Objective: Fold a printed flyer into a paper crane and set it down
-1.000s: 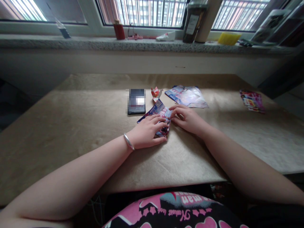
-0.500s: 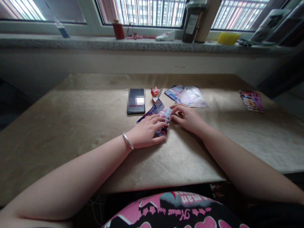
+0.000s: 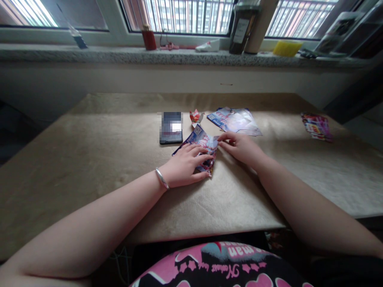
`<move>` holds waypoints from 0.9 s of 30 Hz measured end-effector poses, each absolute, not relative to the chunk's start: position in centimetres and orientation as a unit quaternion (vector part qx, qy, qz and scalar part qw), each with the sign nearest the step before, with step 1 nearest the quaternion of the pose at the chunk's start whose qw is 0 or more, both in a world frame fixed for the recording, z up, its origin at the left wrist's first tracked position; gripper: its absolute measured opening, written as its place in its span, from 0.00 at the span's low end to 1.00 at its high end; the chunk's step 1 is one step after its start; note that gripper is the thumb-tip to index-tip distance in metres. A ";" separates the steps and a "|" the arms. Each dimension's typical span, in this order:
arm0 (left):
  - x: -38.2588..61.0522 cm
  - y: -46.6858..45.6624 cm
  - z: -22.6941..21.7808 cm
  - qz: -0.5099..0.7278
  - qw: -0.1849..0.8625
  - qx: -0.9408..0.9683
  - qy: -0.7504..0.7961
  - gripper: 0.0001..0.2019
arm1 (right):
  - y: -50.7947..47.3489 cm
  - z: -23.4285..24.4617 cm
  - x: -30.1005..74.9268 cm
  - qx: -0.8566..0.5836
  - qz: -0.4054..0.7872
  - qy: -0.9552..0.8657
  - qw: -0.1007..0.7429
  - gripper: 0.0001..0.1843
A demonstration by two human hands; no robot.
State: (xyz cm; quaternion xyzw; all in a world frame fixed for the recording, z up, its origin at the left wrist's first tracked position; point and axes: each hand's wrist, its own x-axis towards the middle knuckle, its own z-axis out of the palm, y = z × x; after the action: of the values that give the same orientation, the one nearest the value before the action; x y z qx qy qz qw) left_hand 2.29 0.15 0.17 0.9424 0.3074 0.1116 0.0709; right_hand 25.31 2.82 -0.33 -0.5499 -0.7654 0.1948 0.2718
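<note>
A glossy printed paper sheet [image 3: 203, 140], blue and pink with a small code square at its far corner, lies on the table in front of me. Across it rests my left hand [image 3: 190, 164], flat with the fingers spread, covering its near left part. My right hand [image 3: 237, 146] is at the sheet's right edge, thumb and forefinger pinching that edge. Just beyond the sheet stands a small folded red and white paper piece [image 3: 196, 116]. To its left lies a dark phone-like device [image 3: 171, 135], its screen blurred out.
More printed sheets [image 3: 235, 120] lie in a pile behind my right hand. Reddish printed papers [image 3: 317, 127] sit at the far right of the table [image 3: 98, 171]. Along the windowsill [image 3: 113, 55] are a red container [image 3: 149, 39], a dark bottle [image 3: 241, 30] and a yellow object [image 3: 287, 48].
My right hand has shifted slightly right, and the sheet's right edge now reaches farther out to its fingertips. My left hand stays in place on the sheet.
</note>
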 end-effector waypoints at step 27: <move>2.3 0.1 0.0 0.079 0.092 0.932 0.343 0.26 | 3.3 -1.0 24.2 -0.542 0.218 -0.720 0.374 0.07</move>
State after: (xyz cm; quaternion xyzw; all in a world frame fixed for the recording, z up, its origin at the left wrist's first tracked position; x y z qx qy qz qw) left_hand 2.34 0.11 0.02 0.9315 0.3429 0.0785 0.0923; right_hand 24.17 3.29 -1.02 -0.5421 -0.7202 0.2178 0.3741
